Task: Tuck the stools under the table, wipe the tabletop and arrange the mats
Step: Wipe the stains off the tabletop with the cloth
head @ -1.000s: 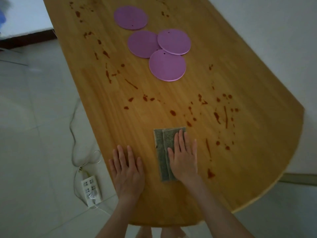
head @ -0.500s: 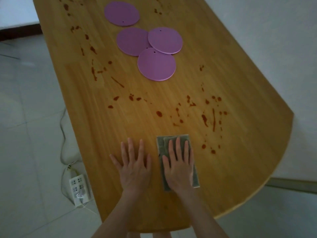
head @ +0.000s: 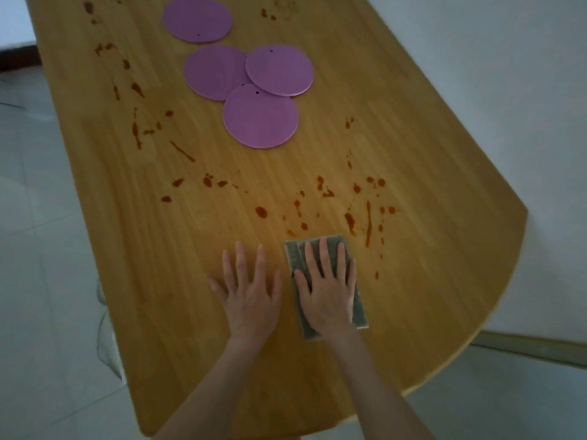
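The tabletop [head: 413, 160] is red-spattered beyond the grey cloth [head: 294, 255], pressed under your flat right hand [head: 327, 293], your left hand [head: 251, 296] flat and empty beside it; wiping appears underway, so sweep forward through the spatter [head: 349, 219].

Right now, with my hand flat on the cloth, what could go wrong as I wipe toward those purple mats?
1. The right hand presses the folded cloth flat; pushed through the red stains, it may smear them across the tabletop rather than lift them.
2. The nearest mat lies just beyond the stains; a long stroke could shove it or soil its edge.
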Demonstrator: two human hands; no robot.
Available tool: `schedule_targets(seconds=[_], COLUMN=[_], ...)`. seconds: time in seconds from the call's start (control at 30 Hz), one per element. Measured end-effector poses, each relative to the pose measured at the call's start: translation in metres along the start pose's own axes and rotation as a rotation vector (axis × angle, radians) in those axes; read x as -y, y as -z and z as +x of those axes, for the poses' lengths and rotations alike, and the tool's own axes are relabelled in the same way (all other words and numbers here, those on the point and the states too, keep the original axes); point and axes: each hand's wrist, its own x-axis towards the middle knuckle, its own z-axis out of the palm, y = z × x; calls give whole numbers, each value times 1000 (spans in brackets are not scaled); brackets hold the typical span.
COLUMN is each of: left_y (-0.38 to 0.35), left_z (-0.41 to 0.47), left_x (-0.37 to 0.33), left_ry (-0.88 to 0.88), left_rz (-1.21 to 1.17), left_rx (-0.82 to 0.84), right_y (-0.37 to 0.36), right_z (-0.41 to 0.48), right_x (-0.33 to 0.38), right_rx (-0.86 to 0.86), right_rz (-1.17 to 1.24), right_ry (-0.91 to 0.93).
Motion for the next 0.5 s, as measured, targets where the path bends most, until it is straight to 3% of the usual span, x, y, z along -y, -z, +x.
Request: schedule_targets(seconds=[0.1,0.2,0.4,0.5], left_y=[-6,-6,-6,-7], left_z=[12,14,17,17], left_x=[-3,-5,-7,-7], left_ry=[49,53,58,59], left_rz=[39,92,113,96], left_rx=[-4,27,15,32], right_y=[13,12,11,19], right_z=[43,41,58,95], right_x=[-41,-57,-2,-33], right_rx=[30,-71,-24,20], right_rz=[-5,-10,-7,-14], right_ry=[-44,-142,153,70])
